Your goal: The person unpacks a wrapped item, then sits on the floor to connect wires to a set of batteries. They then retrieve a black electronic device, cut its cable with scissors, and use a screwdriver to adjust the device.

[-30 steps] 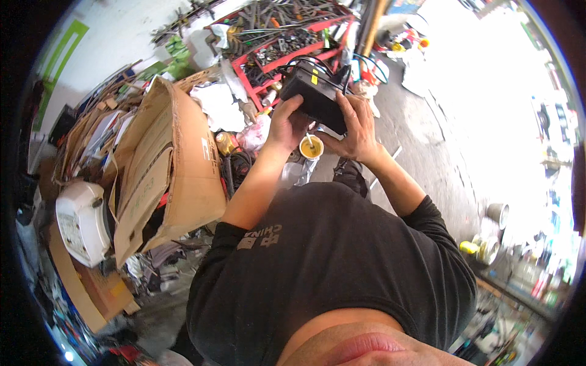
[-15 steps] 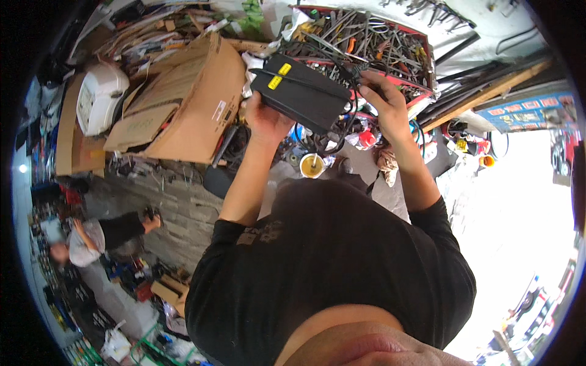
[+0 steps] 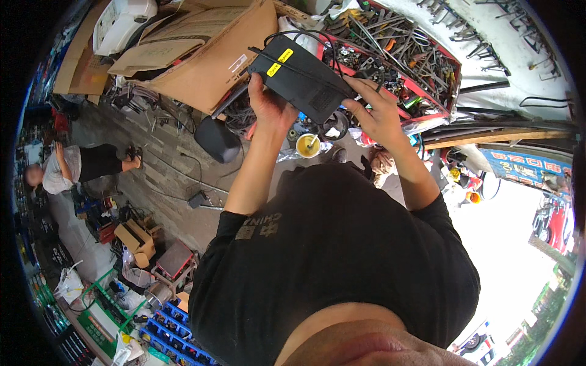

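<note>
A black box-shaped power adapter [image 3: 305, 82] with two yellow labels is held up in front of me. My left hand [image 3: 268, 107] is closed round its left end from below, the thumb along the side edge. My right hand [image 3: 375, 113] is at its right end, thumb and fingers closing on the corner where the black cable [image 3: 332, 46] runs. Part of the cable lies across the adapter's face; another part loops above its far edge. The exact hold of the right fingertips is partly hidden.
Beyond the adapter is a red tray [image 3: 448, 113] full of tools and metal parts. A large cardboard box [image 3: 226, 61] stands to the left, a cup of yellowish stuff [image 3: 307, 146] below my hands. Another person [image 3: 73, 165] is at the far left. Tools hang on the wall [image 3: 513, 61].
My right hand has come in from holding the cable off the box to the adapter's right end. The cable's loop now rises above the adapter instead of hanging below. The whole view has shifted.
</note>
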Available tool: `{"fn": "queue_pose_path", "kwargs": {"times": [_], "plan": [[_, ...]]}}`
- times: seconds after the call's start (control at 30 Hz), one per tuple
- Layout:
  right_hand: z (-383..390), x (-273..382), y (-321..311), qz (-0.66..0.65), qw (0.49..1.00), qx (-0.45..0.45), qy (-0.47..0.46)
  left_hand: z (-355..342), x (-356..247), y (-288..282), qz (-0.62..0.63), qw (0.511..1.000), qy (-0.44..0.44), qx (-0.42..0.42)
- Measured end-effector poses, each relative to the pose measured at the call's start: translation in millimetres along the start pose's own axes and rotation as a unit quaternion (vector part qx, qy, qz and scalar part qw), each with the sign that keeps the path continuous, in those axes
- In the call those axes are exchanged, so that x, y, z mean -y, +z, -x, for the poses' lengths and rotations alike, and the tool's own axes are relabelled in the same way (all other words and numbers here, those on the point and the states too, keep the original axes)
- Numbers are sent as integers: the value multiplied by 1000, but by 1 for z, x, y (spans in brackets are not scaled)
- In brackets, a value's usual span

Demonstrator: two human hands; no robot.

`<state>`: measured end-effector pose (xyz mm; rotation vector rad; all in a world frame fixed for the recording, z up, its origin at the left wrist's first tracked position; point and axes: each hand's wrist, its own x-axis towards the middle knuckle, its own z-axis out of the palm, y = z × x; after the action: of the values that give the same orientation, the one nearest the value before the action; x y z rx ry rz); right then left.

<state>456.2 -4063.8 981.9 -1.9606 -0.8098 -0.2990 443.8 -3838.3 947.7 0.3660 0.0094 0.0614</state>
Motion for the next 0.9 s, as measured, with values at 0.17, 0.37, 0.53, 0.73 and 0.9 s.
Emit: {"fn": "queue_pose_path", "kwargs": {"times": [0.17,0.37,0.53,0.73,0.9], "plan": [[-1,30,17,97,992,-27,-75,18,-17,-9,-12,998,31,-61],[-5,66,23,123,987,-36,-96,22,-27,-27,40,999,9,7],[-3,86,29,132,985,-61,-93,29,-31,-26,23,999,17,26],[-3,98,30,8,993,-66,94,43,-42,-16,4,997,18,71],[-23,91,21,-129,968,-106,189,67,-57,-23,-13,987,-81,140]]}}
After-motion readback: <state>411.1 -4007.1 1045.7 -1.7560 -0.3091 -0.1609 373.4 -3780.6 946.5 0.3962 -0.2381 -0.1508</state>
